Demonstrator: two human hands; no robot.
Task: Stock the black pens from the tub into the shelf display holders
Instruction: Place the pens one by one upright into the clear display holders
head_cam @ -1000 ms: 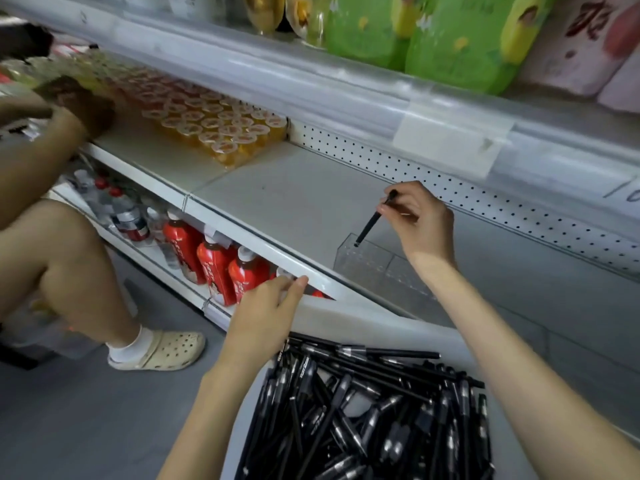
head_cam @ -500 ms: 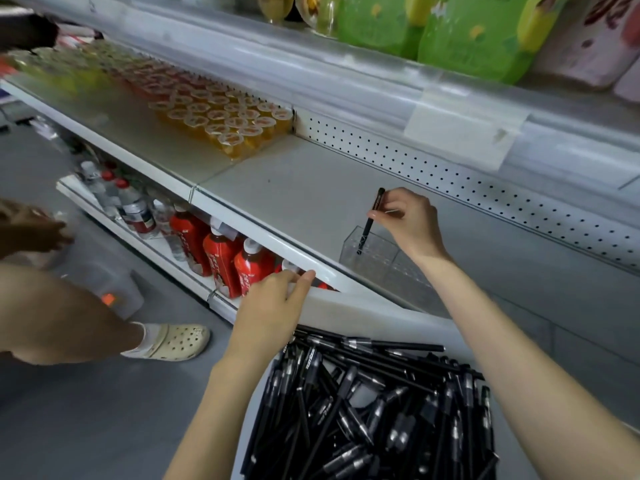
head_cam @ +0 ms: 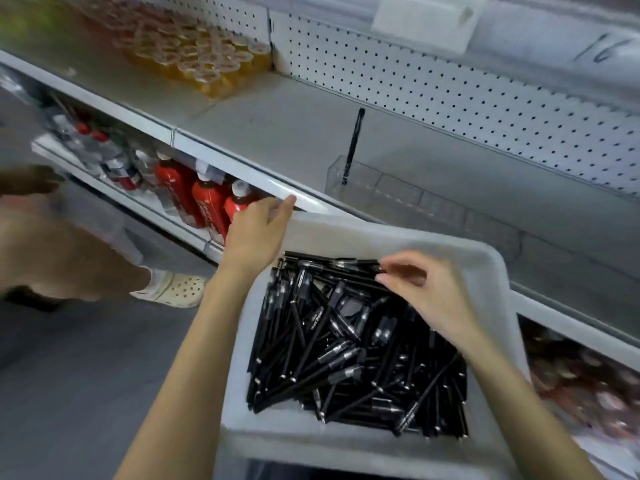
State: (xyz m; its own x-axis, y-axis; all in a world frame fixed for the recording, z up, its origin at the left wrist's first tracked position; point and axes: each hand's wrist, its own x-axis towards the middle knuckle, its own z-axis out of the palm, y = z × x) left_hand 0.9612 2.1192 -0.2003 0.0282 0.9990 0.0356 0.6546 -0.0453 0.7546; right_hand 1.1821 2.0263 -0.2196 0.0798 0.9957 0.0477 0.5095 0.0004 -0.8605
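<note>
A white tub (head_cam: 485, 268) holds several loose black pens (head_cam: 346, 341) in a heap. My left hand (head_cam: 256, 233) grips the tub's far left corner. My right hand (head_cam: 422, 292) hovers over the far end of the pile, fingers spread and touching the top pens, with none lifted. On the grey shelf stands a clear divided display holder (head_cam: 408, 195). One black pen (head_cam: 352, 147) stands upright in its leftmost compartment, leaning slightly. The other compartments look empty.
Amber jelly cups (head_cam: 204, 60) fill the shelf's far left. Red bottles (head_cam: 204, 202) line the lower shelf. Another person's leg (head_cam: 65, 258) and pale clog (head_cam: 176, 289) are on the floor at left. A white pegboard (head_cam: 450, 95) backs the shelf.
My right hand let go of the pen, which now stands in the holder, and came back down to the tub's pile. The view tilted downward. The other person shifted left.
</note>
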